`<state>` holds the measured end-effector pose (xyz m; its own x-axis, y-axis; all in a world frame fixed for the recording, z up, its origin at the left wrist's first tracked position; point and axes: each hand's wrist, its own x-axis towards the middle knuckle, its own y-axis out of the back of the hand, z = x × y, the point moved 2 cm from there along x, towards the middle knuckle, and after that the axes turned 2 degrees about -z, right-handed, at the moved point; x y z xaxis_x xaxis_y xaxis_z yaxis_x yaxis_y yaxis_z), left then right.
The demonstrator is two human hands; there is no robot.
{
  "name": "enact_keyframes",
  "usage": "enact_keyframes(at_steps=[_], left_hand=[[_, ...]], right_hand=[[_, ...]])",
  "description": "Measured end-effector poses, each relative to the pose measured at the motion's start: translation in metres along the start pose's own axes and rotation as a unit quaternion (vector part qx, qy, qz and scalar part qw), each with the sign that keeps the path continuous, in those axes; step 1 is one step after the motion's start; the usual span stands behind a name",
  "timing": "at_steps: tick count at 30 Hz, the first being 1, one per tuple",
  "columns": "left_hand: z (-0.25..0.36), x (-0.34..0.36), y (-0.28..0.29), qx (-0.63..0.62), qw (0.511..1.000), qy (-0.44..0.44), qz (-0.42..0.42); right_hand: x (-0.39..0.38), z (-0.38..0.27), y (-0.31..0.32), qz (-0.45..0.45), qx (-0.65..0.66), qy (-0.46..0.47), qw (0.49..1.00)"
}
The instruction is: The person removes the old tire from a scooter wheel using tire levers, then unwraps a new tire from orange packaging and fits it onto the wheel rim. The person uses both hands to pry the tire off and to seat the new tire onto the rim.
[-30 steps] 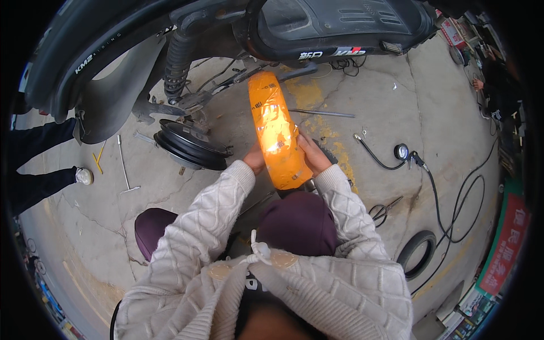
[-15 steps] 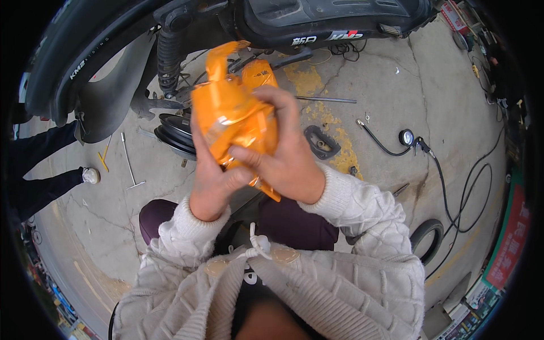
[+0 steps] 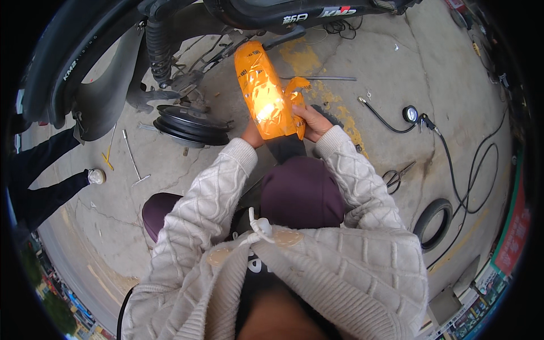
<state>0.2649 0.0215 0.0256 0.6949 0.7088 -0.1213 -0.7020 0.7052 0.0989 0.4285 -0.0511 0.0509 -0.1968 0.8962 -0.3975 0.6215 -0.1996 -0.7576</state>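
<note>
An orange-wrapped tyre (image 3: 255, 73) stands in front of my knees, its bare black lower part (image 3: 286, 147) showing beneath the crumpled wrapping. Torn wrapping (image 3: 297, 90) bunches out on the right side. My right hand (image 3: 314, 120) grips that bunch, thumb bent over it. My left hand (image 3: 253, 134) is at the left side of the wrapped tyre, holding it, with its fingers mostly hidden behind it. A black wheel rim (image 3: 187, 127) lies left of the tyre, below the scooter's shock absorber (image 3: 160, 56).
A black scooter (image 3: 266, 14) spans the top. Another person's legs (image 3: 48, 158) stand at left. Metal wrenches (image 3: 132, 158) lie left; a rod (image 3: 334, 79), a gauge (image 3: 409, 113) with hose, scissors (image 3: 396, 178) and a loose tyre (image 3: 445, 224) lie right on the concrete floor (image 3: 113, 226).
Half a second ago both hands clutched crumpled wrapping nearer the middle left; now they are apart at either side of the tyre. The wrapping is torn open lower down, exposing black rubber.
</note>
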Motion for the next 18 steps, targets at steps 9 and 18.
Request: enact_keyframes(at_steps=[9,18], left_hand=[[0.178,-0.076,0.040,-0.197,0.960,-0.064,0.186],[0.130,-0.074,0.070,-0.270,0.918,0.067,0.283]], right_hand=[[-0.071,-0.112,-0.182,0.114,-0.494,0.294,0.810],[-0.022,-0.080,-0.081,0.053,-0.235,0.118,0.963]])
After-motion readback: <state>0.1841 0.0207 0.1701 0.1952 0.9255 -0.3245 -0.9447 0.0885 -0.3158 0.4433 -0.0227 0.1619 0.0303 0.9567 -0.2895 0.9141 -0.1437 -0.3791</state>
